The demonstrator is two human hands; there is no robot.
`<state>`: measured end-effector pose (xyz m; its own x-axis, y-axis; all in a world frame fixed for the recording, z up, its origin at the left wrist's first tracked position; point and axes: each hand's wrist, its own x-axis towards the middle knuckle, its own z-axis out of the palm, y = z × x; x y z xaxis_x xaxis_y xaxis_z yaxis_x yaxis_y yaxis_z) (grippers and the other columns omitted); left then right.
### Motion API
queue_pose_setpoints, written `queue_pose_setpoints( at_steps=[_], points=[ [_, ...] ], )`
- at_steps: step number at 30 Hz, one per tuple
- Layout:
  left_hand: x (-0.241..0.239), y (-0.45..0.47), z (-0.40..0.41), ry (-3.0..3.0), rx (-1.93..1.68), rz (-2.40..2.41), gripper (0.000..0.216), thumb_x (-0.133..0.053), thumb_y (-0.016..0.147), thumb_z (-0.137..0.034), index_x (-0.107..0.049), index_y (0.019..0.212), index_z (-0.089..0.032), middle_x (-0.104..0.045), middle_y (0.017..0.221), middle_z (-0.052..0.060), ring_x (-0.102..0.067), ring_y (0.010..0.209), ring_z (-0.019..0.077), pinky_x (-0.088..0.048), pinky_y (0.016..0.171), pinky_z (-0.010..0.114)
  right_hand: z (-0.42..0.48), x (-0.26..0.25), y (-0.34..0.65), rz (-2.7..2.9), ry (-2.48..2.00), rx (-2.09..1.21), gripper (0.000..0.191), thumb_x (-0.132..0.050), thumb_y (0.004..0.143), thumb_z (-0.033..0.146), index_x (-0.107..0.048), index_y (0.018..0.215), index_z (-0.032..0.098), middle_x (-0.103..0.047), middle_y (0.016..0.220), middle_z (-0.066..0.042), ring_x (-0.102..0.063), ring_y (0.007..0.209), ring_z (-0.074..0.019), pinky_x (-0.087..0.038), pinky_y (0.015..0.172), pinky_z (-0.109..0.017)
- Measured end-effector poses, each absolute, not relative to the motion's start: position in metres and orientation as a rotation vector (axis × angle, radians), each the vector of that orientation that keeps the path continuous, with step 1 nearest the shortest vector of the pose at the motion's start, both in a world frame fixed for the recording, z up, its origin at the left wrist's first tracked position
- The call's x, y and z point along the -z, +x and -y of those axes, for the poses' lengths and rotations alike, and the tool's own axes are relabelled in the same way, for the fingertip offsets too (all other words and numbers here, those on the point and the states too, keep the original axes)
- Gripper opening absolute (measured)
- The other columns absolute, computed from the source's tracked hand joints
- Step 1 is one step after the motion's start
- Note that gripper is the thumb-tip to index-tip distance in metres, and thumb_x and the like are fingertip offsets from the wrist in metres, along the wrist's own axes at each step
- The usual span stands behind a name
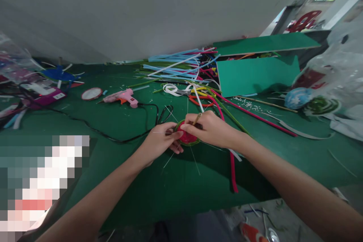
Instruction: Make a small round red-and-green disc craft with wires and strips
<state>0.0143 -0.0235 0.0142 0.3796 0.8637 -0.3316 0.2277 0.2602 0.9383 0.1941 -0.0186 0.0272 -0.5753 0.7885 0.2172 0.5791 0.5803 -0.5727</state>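
A small round red piece with a green rim [188, 139] sits between my hands, with thin pale wires sticking out around it. My left hand [159, 140] grips its left edge, thumb on top and fingers beneath. Closed in a pinch, my right hand [214, 129] holds a short wooden stick [197, 118], its fingertips against the red face. The stick's lower end is hidden by the fingers. Just beyond the right hand lie orange-handled scissors [201, 101] and a white strip [198, 98]. A long pink fuzzy stem [233, 174] hangs down near my right forearm.
A pink glue gun [121, 97] with a black cord lies left of centre, beside a round white disc [91, 93]. Blue and white stems [172, 64] are piled at the back. A green box [258, 75] and plastic bags [340, 68] stand at the right.
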Motion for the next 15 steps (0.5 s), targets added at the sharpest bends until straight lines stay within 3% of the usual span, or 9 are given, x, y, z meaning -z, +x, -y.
queue_pose_setpoints(
  at_steps=[6, 15],
  points=[
    [-0.015, 0.015, 0.024, 1.282, -0.559, -1.164, 0.022, -0.060, 0.081, -0.027, -0.057, 0.095, -0.010, -0.060, 0.059, 0.001, -0.063, 0.051, 0.0151, -0.051, 0.051, 0.026, 0.018, -0.024, 0.194, 2.359, -1.173, -0.673, 0.022, -0.033, 0.094, 0.030, -0.051, 0.092, 0.018, -0.060, 0.078, -0.002, -0.047, 0.056, -0.0089, -0.031, 0.054, -0.024],
    [-0.018, -0.002, 0.020, 1.300, -0.399, -0.895, 0.066, -0.070, 0.070, -0.016, -0.043, 0.130, -0.016, -0.065, 0.087, 0.006, -0.066, 0.077, 0.0186, -0.053, 0.069, 0.033, 0.020, -0.034, 0.201, 2.329, -1.241, -0.574, 0.015, -0.038, 0.089, 0.026, -0.050, 0.095, 0.019, -0.048, 0.055, 0.005, -0.042, 0.049, -0.0097, -0.027, 0.051, -0.024]
  ],
)
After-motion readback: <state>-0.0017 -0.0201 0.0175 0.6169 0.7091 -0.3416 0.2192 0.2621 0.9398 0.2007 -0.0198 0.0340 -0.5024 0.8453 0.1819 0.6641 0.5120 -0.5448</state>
